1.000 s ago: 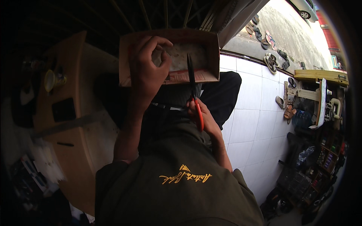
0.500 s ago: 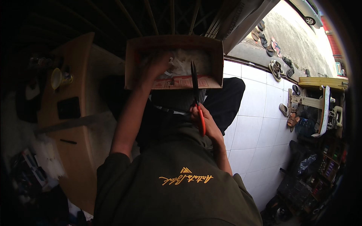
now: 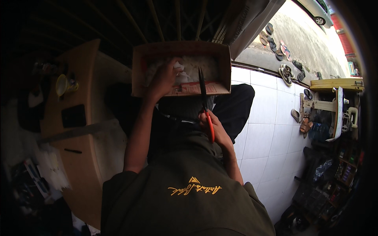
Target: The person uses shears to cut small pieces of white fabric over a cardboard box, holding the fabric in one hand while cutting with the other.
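The right hand (image 3: 208,122) is closed around the red handle of a pair of scissors (image 3: 203,90), at the near side of a rectangular cardboard box (image 3: 138,74). The scissors point toward the far side, their dark blades close together, and the tips extend over the near wall, above the box opening. The box is open at the top and positioned at the person's lap, between the knees of the dark trousers (image 3: 245,100). Loose white material (image 3: 202,65) lies inside it. The left hand (image 3: 163,80) is over the left part of the box interior, well apart from the blades; its fingers are narrowed on a white piece (image 3: 179,67), which projects to the right of the fingertips. The exact finger contact is obscured by shadow. To the left stands a brown wooden table (image 3: 76,169). It carries a yellow-rimmed container (image 3: 62,85) toward the far end, a flat black rectangular object (image 3: 73,116) nearer, and a slim dark pen-like object (image 3: 73,151) nearer again. White floor tiles (image 3: 260,112) extend to the right. Beyond them, at the far right, a pair of sneakers (image 3: 286,74) sits near several sandals (image 3: 271,44).
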The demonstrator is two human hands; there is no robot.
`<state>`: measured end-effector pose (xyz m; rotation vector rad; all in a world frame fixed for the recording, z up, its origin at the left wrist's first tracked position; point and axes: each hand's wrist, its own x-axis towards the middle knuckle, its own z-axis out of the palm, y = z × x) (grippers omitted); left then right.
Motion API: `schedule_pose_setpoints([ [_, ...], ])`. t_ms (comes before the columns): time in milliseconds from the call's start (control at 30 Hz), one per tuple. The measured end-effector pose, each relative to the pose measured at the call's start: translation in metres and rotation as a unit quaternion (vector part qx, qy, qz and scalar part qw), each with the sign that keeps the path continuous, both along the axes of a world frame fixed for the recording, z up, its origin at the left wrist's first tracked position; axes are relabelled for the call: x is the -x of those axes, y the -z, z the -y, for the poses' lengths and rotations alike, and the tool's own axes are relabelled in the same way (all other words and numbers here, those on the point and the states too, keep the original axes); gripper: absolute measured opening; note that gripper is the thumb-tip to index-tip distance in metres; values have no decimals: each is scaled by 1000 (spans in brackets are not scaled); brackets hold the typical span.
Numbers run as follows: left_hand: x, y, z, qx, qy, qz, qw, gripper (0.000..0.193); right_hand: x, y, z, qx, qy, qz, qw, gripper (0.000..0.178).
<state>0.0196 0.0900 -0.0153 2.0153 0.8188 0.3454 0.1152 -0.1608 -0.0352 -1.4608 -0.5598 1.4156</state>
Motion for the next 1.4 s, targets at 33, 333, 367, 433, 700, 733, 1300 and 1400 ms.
schedule_pose_setpoints([
  [33, 1, -4, -1, 85, -5, 13, 996, 32, 0, -2, 0, 9, -2, -3, 1000, 35],
  [333, 6, 2, 2, 149, -42, 144, 978, 18, 2, -30, -1, 67, -32, 91, 993, 46],
  [367, 4, -4, 6, 189, -50, 158, 968, 19, 2, -32, -1, 71, -39, 118, 990, 51],
  [433, 0, -14, 17, 268, -68, 185, 943, 21, 5, -33, 1, 68, -52, 165, 983, 59],
  [700, -7, -13, 34, 331, -88, 225, 912, 23, 5, -38, -5, 80, -66, 198, 975, 70],
  [733, -8, -10, 34, 332, -88, 239, 908, 24, 4, -39, -6, 88, -70, 202, 973, 71],
  [1300, -10, -17, 50, 330, -148, 241, 901, 16, 2, -50, -21, 104, -46, 229, 967, 67],
  [1400, -9, -14, 48, 305, -138, 236, 912, 15, 1, -54, -23, 106, -25, 218, 970, 63],
])
